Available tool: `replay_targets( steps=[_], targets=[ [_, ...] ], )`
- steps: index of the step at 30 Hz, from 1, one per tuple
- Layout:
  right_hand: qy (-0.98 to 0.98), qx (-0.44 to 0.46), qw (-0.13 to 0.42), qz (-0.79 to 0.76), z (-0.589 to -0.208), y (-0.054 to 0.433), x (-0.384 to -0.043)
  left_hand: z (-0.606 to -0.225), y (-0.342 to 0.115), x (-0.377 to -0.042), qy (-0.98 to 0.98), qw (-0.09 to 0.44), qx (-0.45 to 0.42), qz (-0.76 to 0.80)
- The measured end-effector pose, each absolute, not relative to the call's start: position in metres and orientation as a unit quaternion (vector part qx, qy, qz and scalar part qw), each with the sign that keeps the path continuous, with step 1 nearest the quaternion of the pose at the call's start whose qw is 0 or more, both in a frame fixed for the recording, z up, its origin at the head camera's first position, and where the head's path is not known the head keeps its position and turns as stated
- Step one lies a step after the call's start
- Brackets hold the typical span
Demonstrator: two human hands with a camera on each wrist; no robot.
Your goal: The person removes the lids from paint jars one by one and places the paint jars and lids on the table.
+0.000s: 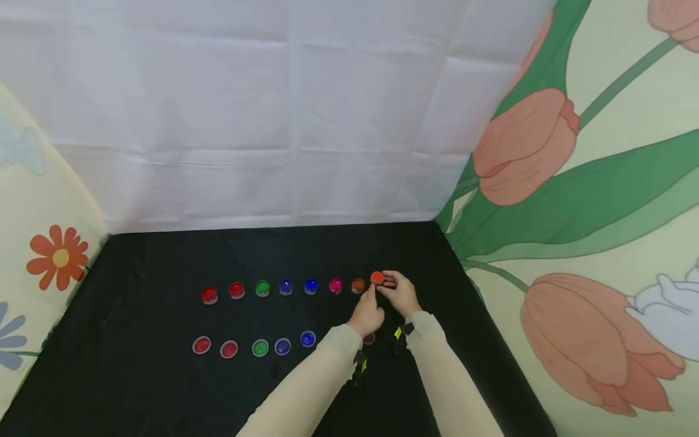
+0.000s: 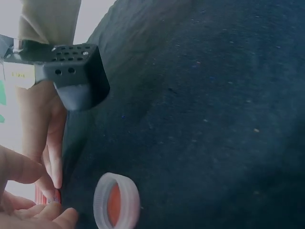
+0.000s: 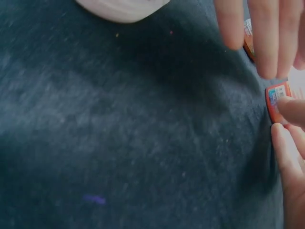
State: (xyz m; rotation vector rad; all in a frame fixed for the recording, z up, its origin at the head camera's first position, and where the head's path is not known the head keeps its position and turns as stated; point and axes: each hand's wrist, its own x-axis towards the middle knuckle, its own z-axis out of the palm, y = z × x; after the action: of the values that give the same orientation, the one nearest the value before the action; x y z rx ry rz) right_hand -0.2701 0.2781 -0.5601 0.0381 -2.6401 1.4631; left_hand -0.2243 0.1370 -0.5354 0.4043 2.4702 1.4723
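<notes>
A small round pot with an orange top [image 1: 377, 278] is at the right end of the back row on the black cloth. My right hand [image 1: 402, 295] holds it from the right between fingers and thumb. With its index finger stretched out, my left hand [image 1: 367, 313] touches the pot's near side. In the right wrist view a printed label shows on this orange pot [image 3: 276, 91], partly covered by fingertips. Near my left hand lies a clear, ribbed round cap [image 2: 117, 200], orange inside. A brown-tinted round piece [image 1: 369, 338] is partly hidden by my left wrist.
A brown pot [image 1: 357, 286] stands just left of the orange one. Pink [image 1: 335, 286], blue [image 1: 311, 286] and several other pots continue the row leftward. Round rimmed pieces, among them a green one [image 1: 260, 348], form a nearer row. A white sheet [image 1: 273, 121] hangs behind.
</notes>
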Motion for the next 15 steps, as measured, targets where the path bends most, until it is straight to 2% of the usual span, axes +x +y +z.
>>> replay_targets(
  steps=[8, 15],
  targets=[
    [-0.864, 0.004, 0.027, 0.503, -0.56, 0.276, -0.272, -0.525, 0.143, -0.227, 0.831, 0.115, 0.118, 0.531],
    [-0.858, 0.016, 0.035, 0.512, -0.562, 0.281, -0.275, -0.531, 0.148, -0.232, 0.828, 0.124, 0.098, 0.538]
  ],
)
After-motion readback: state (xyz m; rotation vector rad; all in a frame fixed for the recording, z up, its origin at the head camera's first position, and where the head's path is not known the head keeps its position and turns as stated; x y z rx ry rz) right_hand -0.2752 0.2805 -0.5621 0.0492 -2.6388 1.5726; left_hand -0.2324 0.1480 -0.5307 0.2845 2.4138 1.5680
